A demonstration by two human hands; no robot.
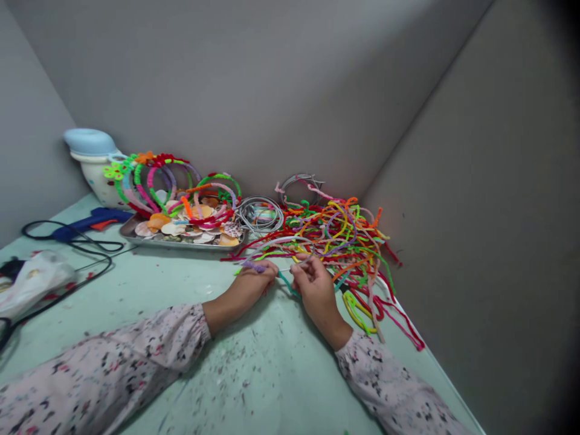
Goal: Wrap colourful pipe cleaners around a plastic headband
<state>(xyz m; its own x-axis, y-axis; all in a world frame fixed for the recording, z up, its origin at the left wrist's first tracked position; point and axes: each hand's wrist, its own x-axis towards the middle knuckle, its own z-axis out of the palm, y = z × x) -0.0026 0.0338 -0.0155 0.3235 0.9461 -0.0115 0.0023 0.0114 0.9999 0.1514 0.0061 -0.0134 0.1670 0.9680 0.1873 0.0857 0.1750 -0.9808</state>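
Both hands are around a thin pale headband [281,240], which arches up behind them. Its left end carries a purple fuzzy wrapping [254,266] where my left hand [249,284] is closed on it. My right hand [316,293] is pinched, thumb against fingers, at the other side of the band. A teal pipe cleaner [288,283] runs from my left fingertips down under my right hand, which appears to grip it. Exactly what lies between the right fingertips is partly hidden. Right behind my hands lies a tangled heap of colourful pipe cleaners [335,226].
A metal tray [181,243] holds shells, with wrapped headbands [149,181] over them. Coils of grey bands [260,214] stand by it. Left are a blue glue gun [86,222], black cable [106,260], plastic bag [43,278] and lidded bin [97,175]. Yellow-handled scissors [356,311] lie right.
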